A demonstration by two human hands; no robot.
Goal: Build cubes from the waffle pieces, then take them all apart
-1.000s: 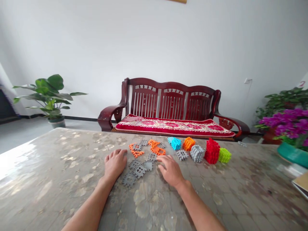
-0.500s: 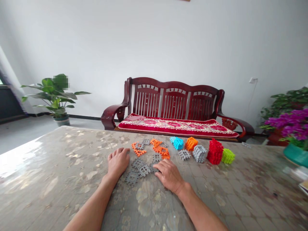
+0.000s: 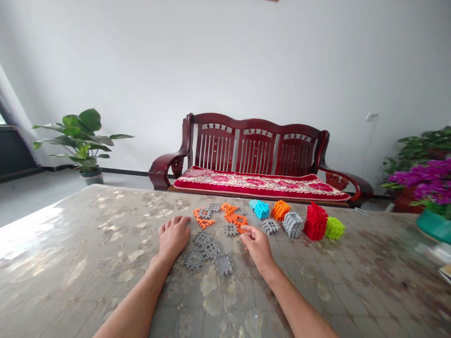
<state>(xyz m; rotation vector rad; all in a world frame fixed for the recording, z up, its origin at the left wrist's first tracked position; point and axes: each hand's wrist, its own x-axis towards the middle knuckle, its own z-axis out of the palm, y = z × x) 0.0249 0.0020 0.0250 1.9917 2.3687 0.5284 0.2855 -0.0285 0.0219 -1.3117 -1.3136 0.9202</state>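
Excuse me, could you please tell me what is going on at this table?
A person has both bare hands among interlocking plastic pieces. The left hand rests on the table, beside loose gray pieces. The right hand's fingertips are at an orange piece; whether they grip it is unclear. To the right stand blue, orange, gray, red and green stacks.

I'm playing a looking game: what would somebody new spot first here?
Probably the bright red stack on the table, between the gray stack and the lime-green stack. Behind the table, the big dark-red bench with its flowery red cover stands out before the pale wall. Purple flowers glow at the far right edge.
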